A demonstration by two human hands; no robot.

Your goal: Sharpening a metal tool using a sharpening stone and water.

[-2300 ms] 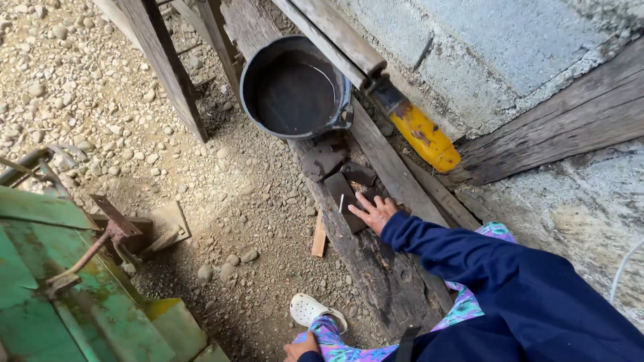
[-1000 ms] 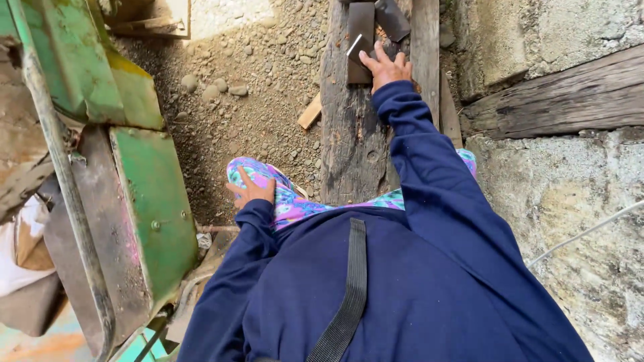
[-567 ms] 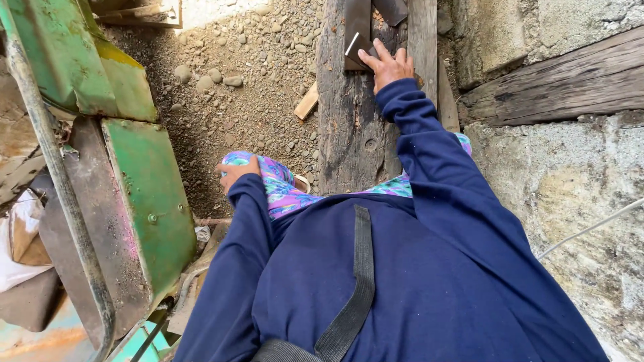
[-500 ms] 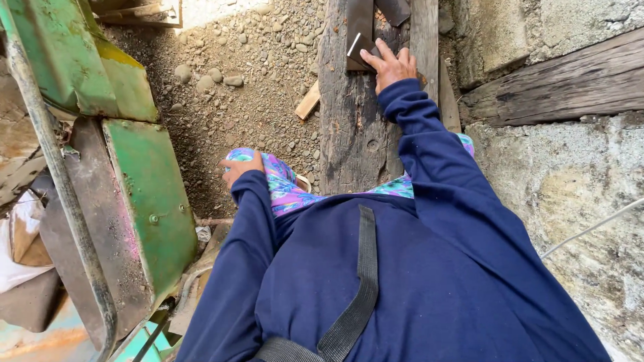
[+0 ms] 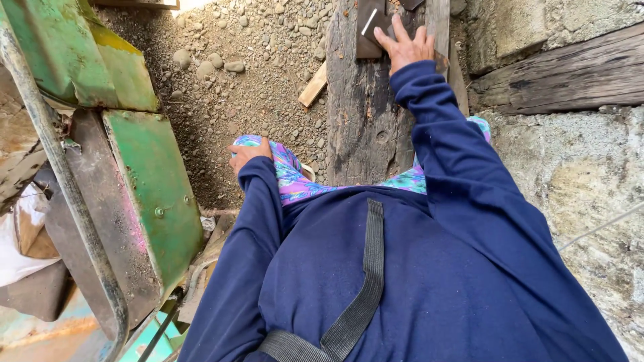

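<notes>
Head view, looking straight down the person's front. The right hand (image 5: 408, 47) is stretched forward at the end of a dark blue sleeve, fingers spread flat, palm down. It rests on a weathered wooden plank (image 5: 365, 124) that runs away from the body. The fingertips touch a small dark flat piece (image 5: 370, 33) lying on the plank at the top edge of the frame; a thin pale strip crosses that piece. The hand grips nothing; it lies open on the wood.

The left hand (image 5: 249, 151) is drawn back, well apart from the right. It is cupped over the knee, on leggings (image 5: 292, 179) patterned in purple and turquoise. Whether the fingers press or merely rest cannot be told. It carries no object.

Ground: loose gravel and grey dirt (image 5: 248, 80), with larger pebbles near the top. A short pale offcut of wood (image 5: 313, 85) lies on the gravel just beside the plank's left edge.

Surroundings: to the left, a rusted machine (image 5: 144, 188) with green painted panels, worn to bare metal in places, and a curved steel bar (image 5: 64, 194) along it. To the right, a rough concrete wall (image 5: 577, 181) with a dark timber beam (image 5: 563, 70) set across it. A black strap (image 5: 362, 281) crosses the blue top.
</notes>
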